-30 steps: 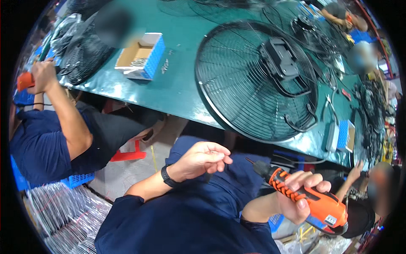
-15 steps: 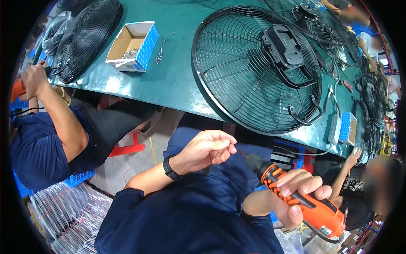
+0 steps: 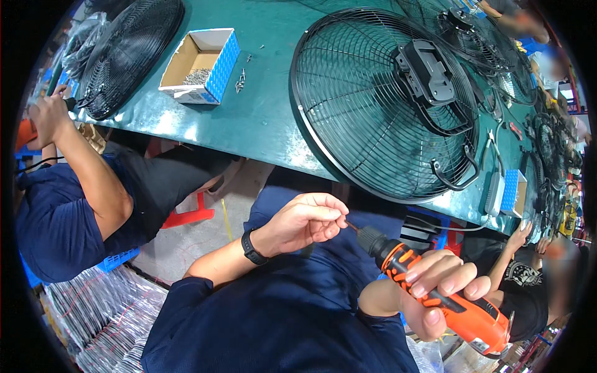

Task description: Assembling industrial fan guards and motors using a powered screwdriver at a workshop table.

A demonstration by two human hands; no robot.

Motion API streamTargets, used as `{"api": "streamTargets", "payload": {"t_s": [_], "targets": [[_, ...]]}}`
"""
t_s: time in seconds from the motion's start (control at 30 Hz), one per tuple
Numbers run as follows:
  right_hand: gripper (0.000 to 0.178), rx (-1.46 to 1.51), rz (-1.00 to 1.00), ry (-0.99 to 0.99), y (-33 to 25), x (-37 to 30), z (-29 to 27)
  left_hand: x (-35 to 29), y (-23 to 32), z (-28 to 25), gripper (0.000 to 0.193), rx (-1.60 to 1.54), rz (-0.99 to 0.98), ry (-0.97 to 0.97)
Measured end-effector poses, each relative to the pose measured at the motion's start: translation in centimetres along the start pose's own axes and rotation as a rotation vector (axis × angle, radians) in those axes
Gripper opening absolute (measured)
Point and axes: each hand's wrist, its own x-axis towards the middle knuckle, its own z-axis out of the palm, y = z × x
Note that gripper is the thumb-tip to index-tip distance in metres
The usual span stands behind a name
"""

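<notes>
Head view: the right grip (image 3: 438,289) is clamped around an orange-and-black cylindrical power screwdriver (image 3: 479,322), its thin bit (image 3: 352,225) just beside the left grip (image 3: 309,222), whose fingertips are pinched together. Beyond both grips, a round black wire-grille fan (image 3: 373,118) lies on the green table (image 3: 267,112).

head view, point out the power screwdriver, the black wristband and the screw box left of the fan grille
power screwdriver (image 3: 475,321): head view, orange rear housing
black wristband (image 3: 250,247): head view, outer face
screw box (image 3: 223,69): head view, blue side wall
</notes>
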Motion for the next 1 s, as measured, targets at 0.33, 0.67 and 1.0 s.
{"api": "streamTargets", "payload": {"t_s": [0.33, 0.67, 1.0], "targets": [[0.043, 0.042, 0.008, -0.014, 0.5, -0.2, 0.6, -0.3, -0.2, -0.8, 0.012, -0.112, -0.018, -0.082], [0.047, -0.021, -0.003, -0.057, 0.1, -0.5, 0.8, 0.2, -1.0, -0.2, 0.012, -0.291, -0.096, -0.16], [0.049, -0.018, -0.056, -0.231, -0.4, -0.6, -0.1, 0.0, -1.2, 1.6, 0.014, -0.283, -0.098, 0.031]]}}
